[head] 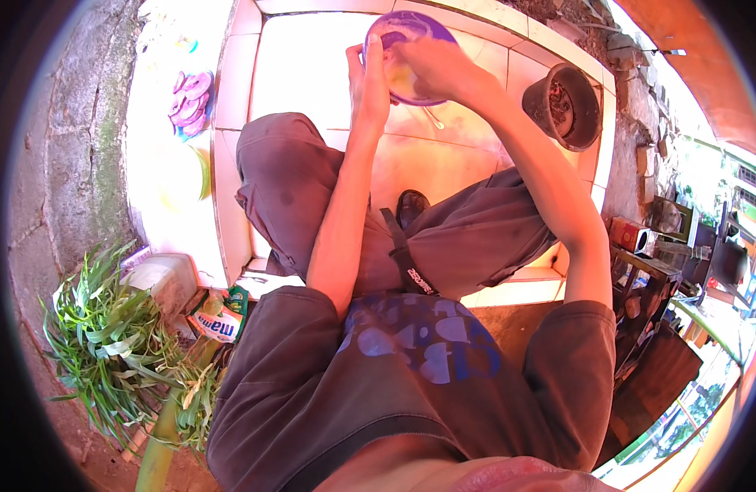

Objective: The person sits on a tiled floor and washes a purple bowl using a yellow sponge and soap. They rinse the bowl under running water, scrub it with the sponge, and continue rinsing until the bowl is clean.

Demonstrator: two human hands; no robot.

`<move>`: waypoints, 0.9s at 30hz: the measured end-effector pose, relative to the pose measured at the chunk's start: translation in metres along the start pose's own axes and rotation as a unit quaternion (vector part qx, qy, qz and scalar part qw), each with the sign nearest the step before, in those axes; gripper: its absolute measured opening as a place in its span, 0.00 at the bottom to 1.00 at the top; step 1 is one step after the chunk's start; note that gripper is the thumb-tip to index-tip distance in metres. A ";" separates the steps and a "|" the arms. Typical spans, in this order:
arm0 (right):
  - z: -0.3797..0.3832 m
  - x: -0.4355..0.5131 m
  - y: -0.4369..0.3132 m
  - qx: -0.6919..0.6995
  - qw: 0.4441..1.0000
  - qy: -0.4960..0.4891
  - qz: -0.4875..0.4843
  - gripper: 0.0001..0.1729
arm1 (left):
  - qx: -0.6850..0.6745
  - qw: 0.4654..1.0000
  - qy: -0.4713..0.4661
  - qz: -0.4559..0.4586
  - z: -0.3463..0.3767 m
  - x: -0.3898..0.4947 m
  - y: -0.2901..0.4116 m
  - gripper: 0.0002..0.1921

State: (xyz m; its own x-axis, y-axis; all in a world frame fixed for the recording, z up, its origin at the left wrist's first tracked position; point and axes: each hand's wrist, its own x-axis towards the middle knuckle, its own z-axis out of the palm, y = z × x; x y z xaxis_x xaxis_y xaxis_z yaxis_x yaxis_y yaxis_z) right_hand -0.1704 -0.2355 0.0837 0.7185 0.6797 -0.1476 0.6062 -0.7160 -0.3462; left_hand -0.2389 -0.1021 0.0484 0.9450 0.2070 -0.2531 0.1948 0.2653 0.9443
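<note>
A purple bowl [441,27] is held up over the white tiled basin [310,67], its inside showing whitish streaks and a yellowish patch. My left hand [369,86] grips the bowl's near left side, with the thumb up along the rim. Reaching in from the right, my right hand [436,64] is inside the bowl with its fingers bent down. Blur and the hand itself hide whether it holds anything. Below the bowl, a thin pale utensil handle [436,118] shows on the tiles.
A dark pail [562,107] with dark residue leans at the basin's right. Along the left ledge are purple scalloped pieces [190,101] and a green-edged, overexposed dish [204,174]. Green leaves [107,344], a plastic container [166,280] and a Mama pouch [218,323] sit lower left.
</note>
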 end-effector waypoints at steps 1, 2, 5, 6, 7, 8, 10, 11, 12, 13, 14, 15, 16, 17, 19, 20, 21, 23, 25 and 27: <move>0.004 -0.001 0.003 0.050 0.997 -0.044 -0.035 0.32 | 0.001 1.000 -0.007 -0.012 0.002 0.000 -0.002 0.31; 0.008 -0.002 0.006 0.130 0.981 0.083 -0.118 0.30 | 0.003 1.000 -0.014 -0.025 0.004 0.000 -0.005 0.31; -0.015 0.000 -0.008 0.015 0.981 0.187 -0.038 0.26 | -0.022 0.997 -0.043 -0.062 -0.005 -0.005 0.010 0.32; -0.016 -0.001 -0.009 -0.022 0.986 0.167 -0.005 0.25 | -0.043 0.995 -0.053 -0.071 -0.004 -0.005 0.017 0.32; -0.017 -0.002 -0.010 -0.059 0.987 0.146 0.028 0.25 | -0.027 0.998 -0.035 -0.043 -0.004 -0.003 0.017 0.33; -0.017 -0.002 -0.011 -0.096 0.986 0.124 0.060 0.24 | -0.010 1.000 -0.017 -0.014 -0.003 0.000 0.016 0.34; -0.020 -0.003 -0.013 -0.150 0.980 -0.033 0.128 0.27 | 0.019 0.998 0.009 0.059 0.001 0.004 0.004 0.34; -0.014 -0.002 -0.004 -0.069 0.995 -0.017 0.064 0.25 | 0.025 0.998 0.009 0.054 0.002 0.005 -0.002 0.34; -0.009 -0.001 -0.002 0.020 1.000 0.002 0.002 0.23 | 0.037 0.998 0.006 0.046 0.001 0.003 -0.003 0.35; -0.004 -0.002 -0.001 0.108 0.992 0.022 -0.060 0.21 | 0.049 0.998 0.002 0.039 0.001 0.002 -0.004 0.35; -0.003 -0.001 0.005 0.180 0.973 0.103 -0.099 0.28 | 0.019 0.999 -0.023 -0.020 -0.001 0.003 -0.004 0.35; -0.010 -0.003 -0.002 0.126 0.980 0.138 -0.064 0.28 | 0.002 0.999 -0.025 -0.033 -0.003 0.001 0.003 0.35; -0.016 -0.005 -0.007 0.068 0.983 0.171 -0.031 0.29 | -0.017 0.999 -0.026 -0.043 0.000 -0.004 0.015 0.35; -0.020 -0.006 -0.008 0.010 0.979 0.202 0.003 0.29 | -0.037 0.998 -0.027 -0.053 0.001 -0.006 0.021 0.35; -0.019 -0.003 -0.002 -0.082 0.991 0.079 0.070 0.26 | 0.009 1.000 -0.001 0.025 -0.001 0.004 0.008 0.34; -0.020 -0.004 -0.007 -0.086 0.993 -0.001 0.075 0.25 | 0.032 0.997 0.016 0.062 -0.002 0.008 -0.002 0.34; -0.019 -0.008 -0.009 -0.089 0.989 -0.081 0.084 0.24 | 0.038 0.998 0.008 0.048 0.000 0.005 -0.001 0.34; -0.011 -0.014 -0.003 0.067 0.997 -0.009 0.029 0.23 | 0.050 0.998 -0.008 0.020 0.005 -0.002 0.000 0.34; -0.009 -0.008 -0.004 0.178 0.978 0.111 -0.021 0.23 | -0.016 0.999 -0.024 0.019 0.002 0.006 -0.007 0.33; -0.013 -0.008 -0.003 0.145 0.980 0.133 0.014 0.21 | -0.069 0.997 -0.033 0.006 0.001 0.008 -0.010 0.33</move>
State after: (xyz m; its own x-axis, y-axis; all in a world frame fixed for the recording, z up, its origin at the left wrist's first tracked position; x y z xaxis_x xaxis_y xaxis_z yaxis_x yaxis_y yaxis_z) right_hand -0.1737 -0.2405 0.0980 0.8197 0.5681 0.0727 0.4912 -0.6321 -0.5993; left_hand -0.2330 -0.1037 0.0367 0.9633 0.1495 -0.2230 0.1494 0.3913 0.9081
